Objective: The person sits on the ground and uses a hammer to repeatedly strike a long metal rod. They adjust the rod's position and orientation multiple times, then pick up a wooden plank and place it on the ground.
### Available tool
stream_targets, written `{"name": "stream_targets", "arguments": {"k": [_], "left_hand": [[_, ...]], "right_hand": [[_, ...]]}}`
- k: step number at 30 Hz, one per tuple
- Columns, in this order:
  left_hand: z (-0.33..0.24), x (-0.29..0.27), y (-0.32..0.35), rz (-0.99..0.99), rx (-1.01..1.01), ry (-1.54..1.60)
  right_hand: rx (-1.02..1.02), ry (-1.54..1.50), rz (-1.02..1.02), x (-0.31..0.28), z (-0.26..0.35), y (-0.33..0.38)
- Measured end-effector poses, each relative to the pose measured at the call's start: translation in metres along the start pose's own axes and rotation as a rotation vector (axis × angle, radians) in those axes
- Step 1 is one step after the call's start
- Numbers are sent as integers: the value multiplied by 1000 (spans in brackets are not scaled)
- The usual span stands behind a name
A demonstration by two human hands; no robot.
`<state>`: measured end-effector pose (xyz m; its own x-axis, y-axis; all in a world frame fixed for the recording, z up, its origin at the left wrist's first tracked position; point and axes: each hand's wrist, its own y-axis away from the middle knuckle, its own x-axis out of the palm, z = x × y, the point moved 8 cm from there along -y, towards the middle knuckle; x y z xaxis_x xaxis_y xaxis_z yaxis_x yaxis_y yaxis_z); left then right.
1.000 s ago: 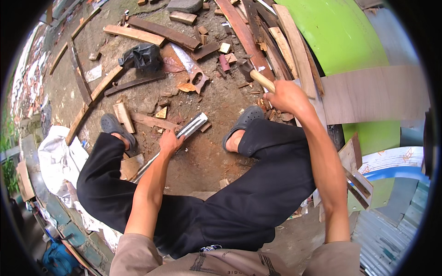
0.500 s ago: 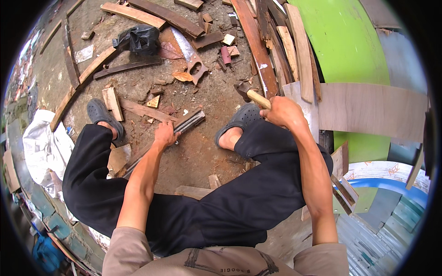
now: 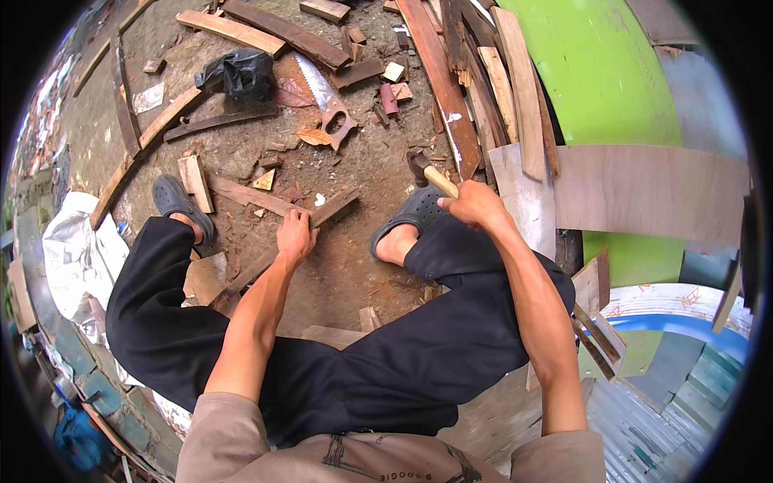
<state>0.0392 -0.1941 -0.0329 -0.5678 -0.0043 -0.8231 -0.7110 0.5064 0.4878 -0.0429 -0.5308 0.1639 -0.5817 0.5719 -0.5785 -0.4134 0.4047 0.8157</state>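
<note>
My left hand (image 3: 296,235) is closed around a long brown wooden strip (image 3: 333,208), which slants between my feet from lower left to upper right. A flat brown face of the strip is turned up, and its near end runs beside my left forearm. In my right hand (image 3: 477,204) is a hammer (image 3: 440,181), gripped by its pale wooden handle above my right shoe. The dark hammer head points away to the upper left, apart from the strip. Another flat wood piece (image 3: 251,194) lies on the ground just beyond my left hand.
A handsaw (image 3: 328,109) lies ahead, near a black plastic bag (image 3: 241,74) and a dry leaf (image 3: 313,137). Long boards (image 3: 441,84) are piled at the far right beside a green panel (image 3: 600,72). A white cloth (image 3: 76,249) lies left of my leg.
The wooden strip has rolled in my left hand: a grooved greyish side showed before, and a flat brown face shows now. My right hand and the hammer have shifted slightly left.
</note>
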Motion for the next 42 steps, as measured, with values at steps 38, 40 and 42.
{"name": "stream_targets", "arguments": {"k": [38,40,42], "left_hand": [[10,44,39,384,-211,-87],[8,44,37,387,-204,-82],[9,45,39,393,-201,-87]], "right_hand": [[54,-1108,120,133,66,-103],[152,-1120,307,153,61,-104],[151,-1114,228,145,58,-102]]}}
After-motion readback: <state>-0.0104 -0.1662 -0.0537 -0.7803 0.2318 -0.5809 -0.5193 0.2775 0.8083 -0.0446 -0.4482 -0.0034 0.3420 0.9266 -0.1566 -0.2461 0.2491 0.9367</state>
